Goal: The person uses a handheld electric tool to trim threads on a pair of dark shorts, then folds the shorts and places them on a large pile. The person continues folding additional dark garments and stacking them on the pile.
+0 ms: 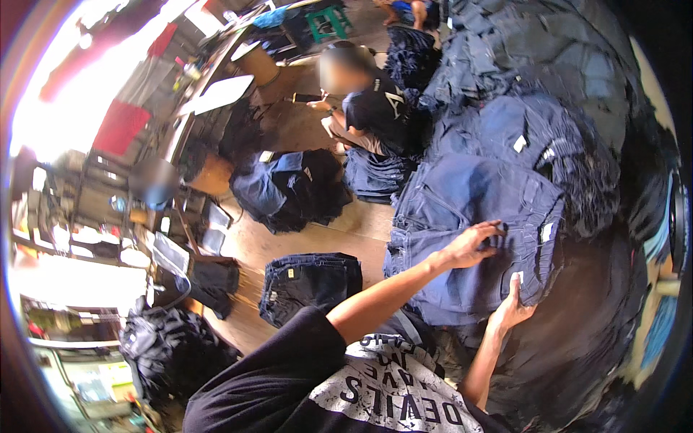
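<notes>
A blue denim garment (451, 191), apparently a pair of jeans, is spread in front of me, its waistband side to the right. My left hand (471, 246) lies over its middle with fingers apart and slightly bent. My right hand (513, 309) grips the near right edge, thumb on top and fingers hidden beneath the cloth. Small white tags show near the waistband. Beyond the garment, a stack of dark denim pieces (538, 130) leans with frayed edges showing.
A large heap of dark denim (534, 54) rises at the back right. On the floor stand a folded denim stack (310, 285) and a wider pile (289, 191). A person (375, 108) crouches beyond them, holding a dark object. A black bundle (170, 353) lies lower left.
</notes>
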Tool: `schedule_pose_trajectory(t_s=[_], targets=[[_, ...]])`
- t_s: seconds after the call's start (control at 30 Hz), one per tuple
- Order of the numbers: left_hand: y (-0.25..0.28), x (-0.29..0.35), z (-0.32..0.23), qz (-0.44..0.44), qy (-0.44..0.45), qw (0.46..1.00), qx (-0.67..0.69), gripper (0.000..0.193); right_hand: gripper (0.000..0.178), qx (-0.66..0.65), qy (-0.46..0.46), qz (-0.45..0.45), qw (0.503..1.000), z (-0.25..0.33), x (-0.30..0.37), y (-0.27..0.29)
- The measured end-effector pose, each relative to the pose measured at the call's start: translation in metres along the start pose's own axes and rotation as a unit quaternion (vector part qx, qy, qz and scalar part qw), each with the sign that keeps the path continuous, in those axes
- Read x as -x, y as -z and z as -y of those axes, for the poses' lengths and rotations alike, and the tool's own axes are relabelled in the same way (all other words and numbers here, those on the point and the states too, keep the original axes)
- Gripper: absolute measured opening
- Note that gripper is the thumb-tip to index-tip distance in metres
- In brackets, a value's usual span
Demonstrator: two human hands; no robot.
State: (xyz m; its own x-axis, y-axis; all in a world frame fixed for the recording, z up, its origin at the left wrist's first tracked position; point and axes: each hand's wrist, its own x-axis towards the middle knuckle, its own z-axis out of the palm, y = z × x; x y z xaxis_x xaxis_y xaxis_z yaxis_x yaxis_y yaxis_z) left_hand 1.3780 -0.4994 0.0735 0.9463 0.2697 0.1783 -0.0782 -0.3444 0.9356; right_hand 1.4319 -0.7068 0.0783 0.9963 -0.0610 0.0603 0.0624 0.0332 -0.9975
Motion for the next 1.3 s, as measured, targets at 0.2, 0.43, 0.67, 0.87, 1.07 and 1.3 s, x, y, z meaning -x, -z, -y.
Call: schedule_pose_trajectory(t_s=[0.2, 0.43, 0.67, 0.87, 1.07, 1.3], targets=[[0.162, 0.118, 0.013, -0.239, 0.105, 0.951, 0.167, 0.058, 0.04, 0.051, 0.2, 0.275, 0.939, 0.136, 0.023, -0.063], [0.248, 0.332, 0.009, -0.401, 0.115, 0.881, 0.224, 0.112, 0.103, 0.162, 0.183, 0.574, 0.782, 0.238, 0.079, -0.11], [0.141, 0.597, 0.02, -0.546, 0.188, 0.769, 0.275, 0.119, 0.094, 0.065, 0.362, 0.789, 0.492, 0.217, 0.221, -0.179], [0.002, 0.739, -0.029, -0.601, 0.334, 0.629, 0.364, 0.091, 0.072, 0.056, -0.159, 0.96, 0.221, 0.133, 0.39, -0.241], [-0.02, 0.752, 0.058, -0.687, 0.395, 0.489, 0.364, 0.072, 0.079, 0.16, -0.032, 0.952, 0.26, -0.036, 0.516, -0.324], [0.017, 0.772, 0.226, -0.773, 0.495, 0.347, 0.19, 0.086, 0.089, 0.095, 0.405, 0.776, 0.475, -0.16, 0.599, -0.279]])
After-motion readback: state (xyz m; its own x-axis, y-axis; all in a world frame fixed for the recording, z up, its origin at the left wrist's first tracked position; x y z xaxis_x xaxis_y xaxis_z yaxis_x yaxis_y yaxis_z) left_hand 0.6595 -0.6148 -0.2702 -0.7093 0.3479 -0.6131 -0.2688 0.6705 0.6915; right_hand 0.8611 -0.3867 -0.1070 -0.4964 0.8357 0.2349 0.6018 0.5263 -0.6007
